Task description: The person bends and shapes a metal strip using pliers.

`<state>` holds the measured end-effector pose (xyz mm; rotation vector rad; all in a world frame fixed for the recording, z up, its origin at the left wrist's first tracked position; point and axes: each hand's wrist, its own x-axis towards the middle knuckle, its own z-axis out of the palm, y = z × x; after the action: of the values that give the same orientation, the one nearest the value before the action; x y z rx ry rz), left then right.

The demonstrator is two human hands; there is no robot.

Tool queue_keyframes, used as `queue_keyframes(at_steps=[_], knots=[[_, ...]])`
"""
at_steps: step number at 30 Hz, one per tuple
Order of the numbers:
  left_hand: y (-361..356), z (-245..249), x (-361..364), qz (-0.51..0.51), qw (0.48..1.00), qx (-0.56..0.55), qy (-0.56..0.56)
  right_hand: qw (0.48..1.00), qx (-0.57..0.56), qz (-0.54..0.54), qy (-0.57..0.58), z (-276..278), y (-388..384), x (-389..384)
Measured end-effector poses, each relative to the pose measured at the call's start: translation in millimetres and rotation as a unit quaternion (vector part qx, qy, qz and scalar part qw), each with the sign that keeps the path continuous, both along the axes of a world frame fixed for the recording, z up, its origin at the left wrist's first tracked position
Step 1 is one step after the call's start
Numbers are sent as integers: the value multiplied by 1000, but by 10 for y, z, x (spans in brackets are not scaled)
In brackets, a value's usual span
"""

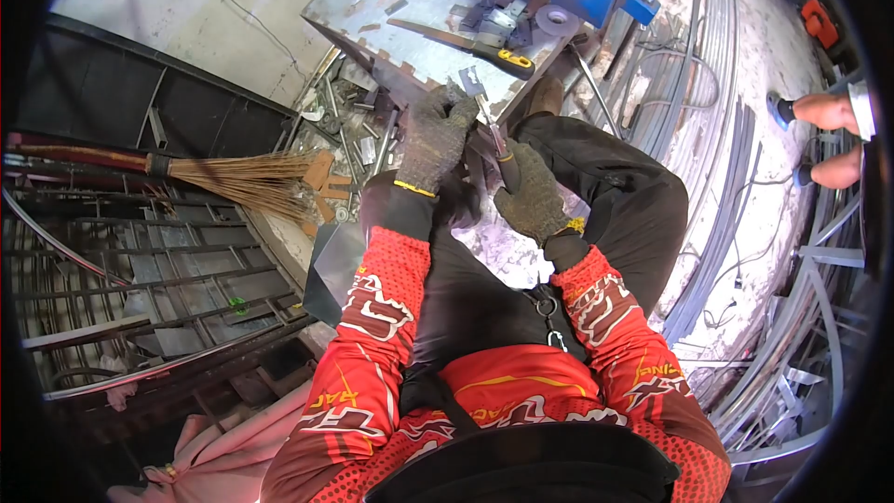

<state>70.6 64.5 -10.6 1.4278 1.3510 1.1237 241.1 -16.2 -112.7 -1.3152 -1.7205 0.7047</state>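
My right hand (pixel 533 196), in a dark knit glove with a yellow cuff edge, is closed around the dark handle of a slim hand tool (pixel 501 143). Its shank points up and away from me, towards a small flat metal piece (pixel 472 82) by the bench edge. To the left, my left hand (pixel 436 135) wears a matching glove with its fingers curled in near that piece. Whatever those fingers hold is hidden. Just beyond both hands, a long tapered blade with a black-and-yellow handle (pixel 507 61) lies on the metal-topped bench (pixel 372 37).
A roll of tape (pixel 556 20) sits on the bench beside metal parts. At left, a straw broom (pixel 233 172) lies near metal frames and scraps. Long metal bars (pixel 689 130) cover the floor at right. Another person's legs (pixel 829 112) show at the far right.
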Motion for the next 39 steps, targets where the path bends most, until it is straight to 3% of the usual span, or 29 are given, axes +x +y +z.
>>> queue_keyframes(at_steps=[3, 9, 12, 14, 22, 27, 30, 33, 35, 39], knots=[[2, 29, -16, 3, 1000, -25, 19, 1000, -11, -1, 1, 73, -12, 8], [7, -85, -29, 28, 997, 29, 63, 999, -29, 10, -29, 266, -2, 10], [-1, -103, -15, 29, 998, 19, 43, 997, -25, 8, 67, 176, -25, -33], [-1, -124, -7, 34, 999, -11, -31, 999, -4, 4, 54, 79, -11, -29], [-46, -73, 1, 19, 994, -48, -96, 998, -26, 18, 52, 207, 14, 52], [-101, 27, 34, 27, 993, -55, -102, 998, 57, -19, -13, 204, 40, 93], [-125, 33, 5, 33, 988, -60, -141, 997, 38, -14, -64, 308, 60, 181], [-115, -44, -102, -12, 993, -82, -89, 994, 80, -30, -75, 208, 66, 175], [-94, -148, -111, -3, 956, -99, -275, 995, 71, -24, -61, 224, 58, 172], [-154, -198, -90, 2, 926, -107, -362, 997, 69, -11, -36, 235, 60, 161]])
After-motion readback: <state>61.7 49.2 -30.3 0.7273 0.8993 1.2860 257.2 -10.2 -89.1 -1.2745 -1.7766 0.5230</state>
